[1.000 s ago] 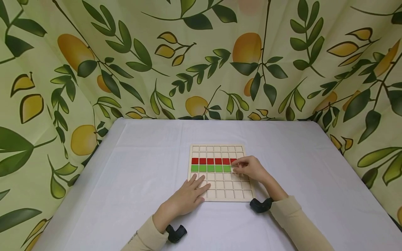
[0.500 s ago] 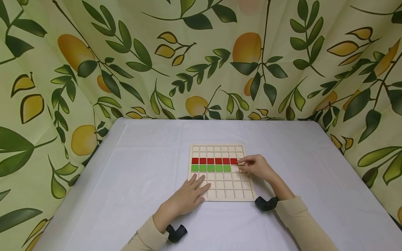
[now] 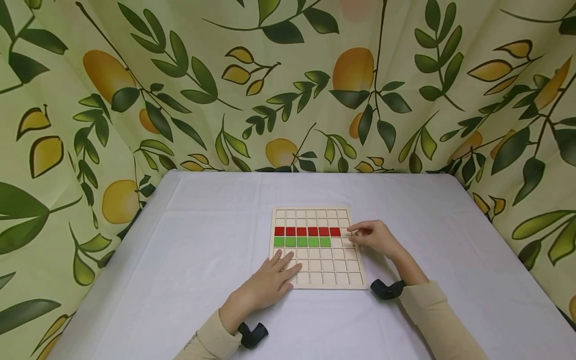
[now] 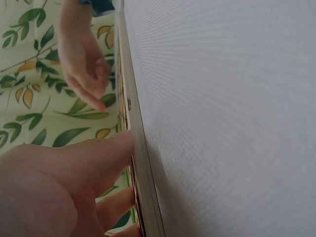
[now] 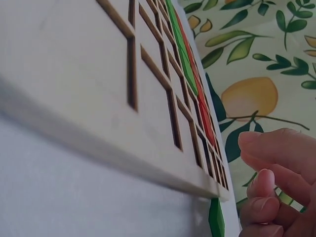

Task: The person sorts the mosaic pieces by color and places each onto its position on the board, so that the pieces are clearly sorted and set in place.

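A square wooden grid board [image 3: 327,278] lies on the white-covered table. Across it runs a row of red square tiles [image 3: 312,231], and just nearer is a shorter row of green square tiles [image 3: 302,242]. My left hand [image 3: 266,283] rests on the board's near left corner with spread, fairly straight fingers; the left wrist view shows its thumb [image 4: 116,150] at the board's edge. Over the board's right edge hovers my right hand [image 3: 375,238]. In the right wrist view its index finger [image 5: 274,145] stretches out, the others bend loosely, and no tile shows between them.
The white cloth [image 3: 216,215] surrounds the board on the table. A curtain [image 3: 279,100] printed with leaves and fruit hangs behind and at both sides. Black wrist devices [image 3: 253,335] sit beside both beige sleeves [image 3: 434,310].
My right hand has drawn back to the right, away from the last red tile, which now shows whole. The left hand has stayed in place, and the tile rows look the same.
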### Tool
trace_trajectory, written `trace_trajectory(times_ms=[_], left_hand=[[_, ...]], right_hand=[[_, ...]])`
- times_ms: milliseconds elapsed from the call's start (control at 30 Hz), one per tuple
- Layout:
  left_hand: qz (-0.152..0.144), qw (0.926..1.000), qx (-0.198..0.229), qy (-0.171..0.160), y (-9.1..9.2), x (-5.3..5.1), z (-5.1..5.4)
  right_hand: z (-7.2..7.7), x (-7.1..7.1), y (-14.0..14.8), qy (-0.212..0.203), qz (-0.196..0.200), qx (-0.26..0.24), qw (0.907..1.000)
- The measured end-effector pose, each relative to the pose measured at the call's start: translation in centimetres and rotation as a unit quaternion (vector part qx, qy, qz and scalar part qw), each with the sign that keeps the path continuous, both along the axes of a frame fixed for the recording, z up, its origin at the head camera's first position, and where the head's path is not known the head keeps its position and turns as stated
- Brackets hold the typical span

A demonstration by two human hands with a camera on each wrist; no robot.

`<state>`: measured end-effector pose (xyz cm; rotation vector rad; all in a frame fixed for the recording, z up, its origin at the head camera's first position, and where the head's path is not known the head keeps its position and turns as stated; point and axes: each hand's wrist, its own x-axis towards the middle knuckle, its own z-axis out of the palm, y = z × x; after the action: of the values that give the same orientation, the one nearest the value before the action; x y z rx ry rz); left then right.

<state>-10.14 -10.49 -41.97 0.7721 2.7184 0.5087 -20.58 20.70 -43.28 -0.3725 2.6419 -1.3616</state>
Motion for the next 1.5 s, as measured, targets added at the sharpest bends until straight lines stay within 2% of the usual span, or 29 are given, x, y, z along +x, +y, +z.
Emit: trace_trajectory(times_ms=[300,833,1233,1500], left_hand=[[0.0,1.0,0.0,-0.006,-0.1,0.0,0.0],[0.0,1.0,0.0,-0.003,0.0,0.0,0.1],[-0.001,1.0,-0.004,-0.002,-0.1,-0.1,-0.2],[0.001,1.0,-0.008,0.0,0.0,-0.2,-0.4]], right_hand=[[-0.3,-0.3,1.1,-0.004,-0.005,0.003,1.0],[-0.1,-1.1,2.5,-0.025,-0.003,0.036,0.999],[-0.3,-1.9,3.8,-0.066,0.028,0.021,0.9972],[-0.6,-2.4,4.1,-0.086,0.028,0.032,0.9953]])
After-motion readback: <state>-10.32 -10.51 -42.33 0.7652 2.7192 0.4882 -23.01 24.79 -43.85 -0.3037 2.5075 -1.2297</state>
